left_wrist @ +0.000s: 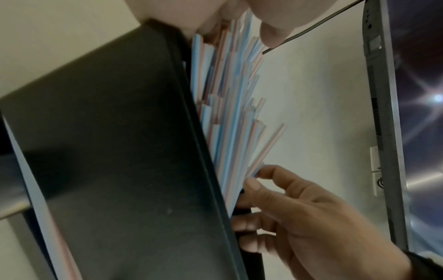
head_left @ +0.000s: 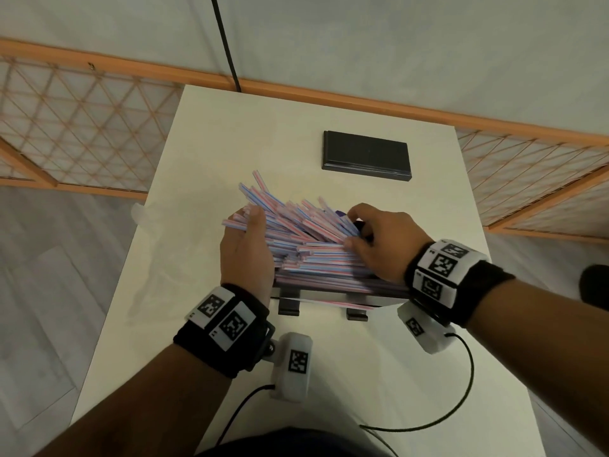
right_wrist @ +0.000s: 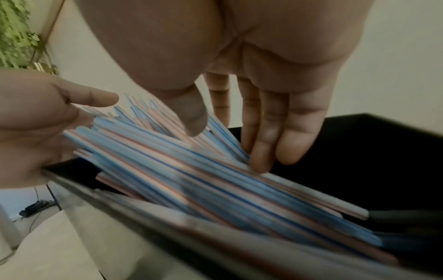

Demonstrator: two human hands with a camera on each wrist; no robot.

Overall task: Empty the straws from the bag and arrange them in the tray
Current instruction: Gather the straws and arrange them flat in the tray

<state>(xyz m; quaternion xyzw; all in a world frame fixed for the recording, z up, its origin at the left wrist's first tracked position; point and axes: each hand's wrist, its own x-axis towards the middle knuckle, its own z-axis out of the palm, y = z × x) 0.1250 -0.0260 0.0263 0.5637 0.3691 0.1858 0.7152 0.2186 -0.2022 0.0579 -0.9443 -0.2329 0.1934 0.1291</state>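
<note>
— Where are the straws (head_left: pixel 296 239) right now?

— Heaped in the black tray (left_wrist: pixel 115 151) in front of me on the white table (head_left: pixel 211 153). They are striped blue, red and white. The near ones lie roughly level across the tray; the far ones fan out and stick up past its far left edge. One straw lies along the tray's near side, by its two small feet.

— And your left hand (head_left: pixel 247 255)?

— It stands flat against the left ends of the straws, fingers straight and together, palm pressed to the ends. It grips nothing; it just presses on the pile from that side.

— Your right hand (head_left: pixel 379 242)?

— It sits at the right end of the pile. In the right wrist view my fingers (right_wrist: pixel 271 136) reach down, only slightly bent, with their tips touching the straws near the tray's far wall, and my thumb rests on top of the heap. The hand is loosely spread, not closed round any straw that I can make out.

— So both hands touch the pile?

— Yes, one at each end, with the straws between them.

— Anything else on the table?

— A black flat box (head_left: pixel 365 156) lies further back, well apart from the tray. Something clear (head_left: pixel 140 214) hangs at the table's left edge; I cannot tell what it is. Cables (head_left: pixel 461 390) run from my wrist cameras across the near part of the table.
</note>
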